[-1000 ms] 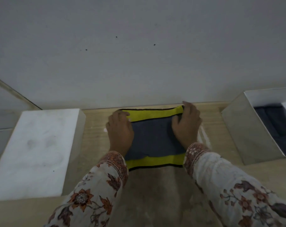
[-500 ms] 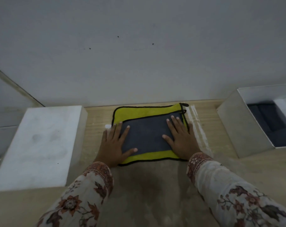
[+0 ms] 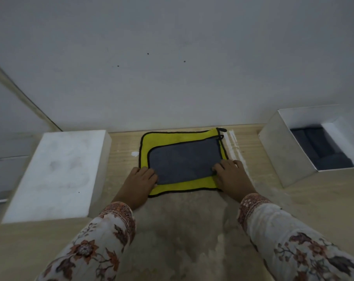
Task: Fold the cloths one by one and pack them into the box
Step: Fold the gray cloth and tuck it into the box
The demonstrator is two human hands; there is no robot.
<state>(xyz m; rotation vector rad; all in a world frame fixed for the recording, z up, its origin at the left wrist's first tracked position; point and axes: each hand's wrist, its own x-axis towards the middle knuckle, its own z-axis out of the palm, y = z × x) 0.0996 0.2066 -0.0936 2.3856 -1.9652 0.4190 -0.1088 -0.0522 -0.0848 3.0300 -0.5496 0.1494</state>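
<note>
both hands (image 3: 140, 180) (image 3: 231, 175) gripping cloth's (image 3: 182, 159) near corners

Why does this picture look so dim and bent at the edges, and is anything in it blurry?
Head view: the light is low and flat, so the wall looks grey and the table dull; the wide lens bows straight lines, splaying the box and the white block outward; the cloth and both hands, left and right, are fairly sharp, while the sleeves at the bottom look soft.
</note>
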